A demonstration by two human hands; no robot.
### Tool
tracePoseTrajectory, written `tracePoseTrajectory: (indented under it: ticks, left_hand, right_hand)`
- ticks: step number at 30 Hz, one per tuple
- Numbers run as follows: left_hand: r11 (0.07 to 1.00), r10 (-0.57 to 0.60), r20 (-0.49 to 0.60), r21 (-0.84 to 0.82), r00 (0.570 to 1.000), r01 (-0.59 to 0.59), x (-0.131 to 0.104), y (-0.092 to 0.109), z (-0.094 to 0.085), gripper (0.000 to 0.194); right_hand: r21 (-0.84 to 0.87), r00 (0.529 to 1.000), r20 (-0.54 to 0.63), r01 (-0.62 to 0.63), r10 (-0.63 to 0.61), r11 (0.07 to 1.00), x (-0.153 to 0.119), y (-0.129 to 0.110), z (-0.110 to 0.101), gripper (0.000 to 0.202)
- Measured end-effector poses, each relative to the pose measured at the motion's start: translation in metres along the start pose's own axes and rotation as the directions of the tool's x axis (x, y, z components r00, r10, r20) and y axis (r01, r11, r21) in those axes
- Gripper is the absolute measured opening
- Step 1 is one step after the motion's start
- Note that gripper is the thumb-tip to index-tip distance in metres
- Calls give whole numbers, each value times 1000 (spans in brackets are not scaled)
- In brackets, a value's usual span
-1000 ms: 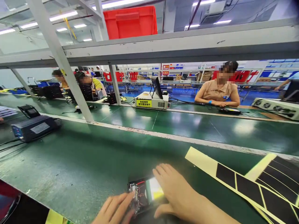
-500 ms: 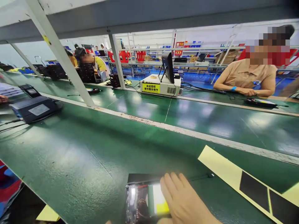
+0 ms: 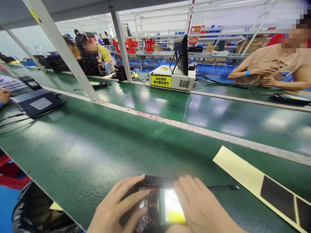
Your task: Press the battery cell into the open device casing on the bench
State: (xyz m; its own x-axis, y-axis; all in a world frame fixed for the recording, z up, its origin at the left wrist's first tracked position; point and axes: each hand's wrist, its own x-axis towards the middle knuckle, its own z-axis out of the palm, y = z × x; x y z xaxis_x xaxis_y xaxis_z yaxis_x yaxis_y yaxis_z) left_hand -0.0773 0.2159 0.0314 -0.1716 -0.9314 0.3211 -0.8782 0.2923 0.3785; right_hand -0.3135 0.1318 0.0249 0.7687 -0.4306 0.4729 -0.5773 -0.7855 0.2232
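At the bottom centre of the frame, an opened black device [image 3: 155, 207] lies flat on the green conveyor belt [image 3: 80, 152], its red wires and a pale, shiny yellow-edged block showing between the two hands. The left hand [image 3: 114, 210] rests on the device's left end with fingers spread, the thumb reaching across toward the wiring. The right hand [image 3: 201, 210] lies flat on the right end, fingers together and stretched over the pale block; whether either hand actually grips the casing is hard to tell, as the frame edge cuts them off. A thin black strip [image 3: 222, 187] pokes out just right of the device. Toward the lower right, a yellow backing sheet [image 3: 233, 161] with black patches lies on the belt. At centre top stands a white machine [image 3: 173, 81] with a yellow label, and a person in a beige shirt [image 3: 274, 61] sits at upper right.
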Motion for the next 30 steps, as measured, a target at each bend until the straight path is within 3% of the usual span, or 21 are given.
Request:
tracePoseTrajectory:
  ticks: [3, 6, 14, 19, 25, 30]
  left_hand:
    - [998, -57, 201, 15, 978, 55, 10, -2, 3, 39]
    - [991, -116, 291, -37, 950, 132, 9, -2, 6, 39]
    - [968, -182, 371, -95, 911, 232, 11, 9, 5, 40]
    - [953, -167, 372, -176, 913, 247, 17, 8, 0, 36]
    - [965, -153, 458, -122, 876, 232, 26, 12, -4, 81]
    - [980, -57, 421, -149, 905, 132, 33, 19, -10, 77]
  right_hand:
    - [2, 1000, -17, -24, 24, 1000, 2, 0, -7, 77]
    - [-34, 999, -27, -30, 30, 999, 5, 0, -15, 79]
    - [2, 999, -4, 54, -54, 999, 17, 11, -33, 71]
    - [77, 1000, -24, 6, -4, 997, 8, 14, -30, 72]
    - [234, 992, -75, -79, 99, 969, -9, 11, -19, 64]
    - [387, 982, -74, -132, 173, 913, -16, 4, -14, 60]
